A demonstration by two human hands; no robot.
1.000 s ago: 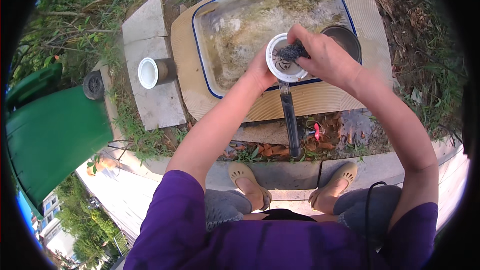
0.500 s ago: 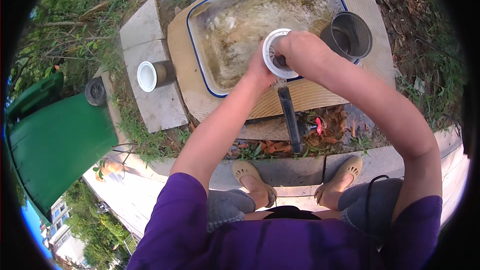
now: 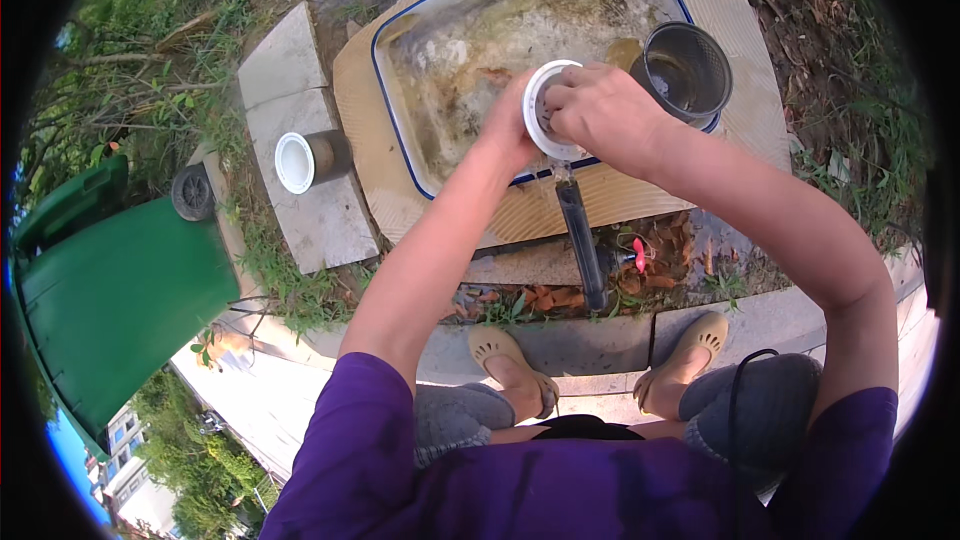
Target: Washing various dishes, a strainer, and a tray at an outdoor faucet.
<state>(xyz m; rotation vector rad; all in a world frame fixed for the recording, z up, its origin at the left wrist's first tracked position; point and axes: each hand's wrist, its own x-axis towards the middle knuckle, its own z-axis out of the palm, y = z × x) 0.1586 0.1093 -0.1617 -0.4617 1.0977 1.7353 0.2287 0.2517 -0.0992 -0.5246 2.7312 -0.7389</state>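
Observation:
My left hand (image 3: 511, 127) is wrapped round the far-left side of a cup with a white rim (image 3: 535, 137), tilted with its mouth toward me. My right hand (image 3: 610, 115) reaches over from the right with its fingers curled inside the mouth; what they pinch there, if anything, is hidden. Below the cup is the upper end of a black pipe (image 3: 577, 230), with water splashing between the two. Beyond my hands lies a shallow white basin with a blue rim (image 3: 408, 155), stained brown inside. A dark mesh cup (image 3: 690, 70) stands at its right corner.
Under the basin is a pale wooden board (image 3: 355, 120). Another white-rimmed cup (image 3: 296, 162) lies on the stone slabs (image 3: 290, 70) at left. A red tap handle (image 3: 639, 255) sits by the pipe among dry leaves. A green wheeled bin (image 3: 130, 280) stands farther left.
My right hand has shifted slightly, its fingers now curled at the cup's mouth. The mesh cup appears a little farther left. My left hand keeps its hold on the cup.

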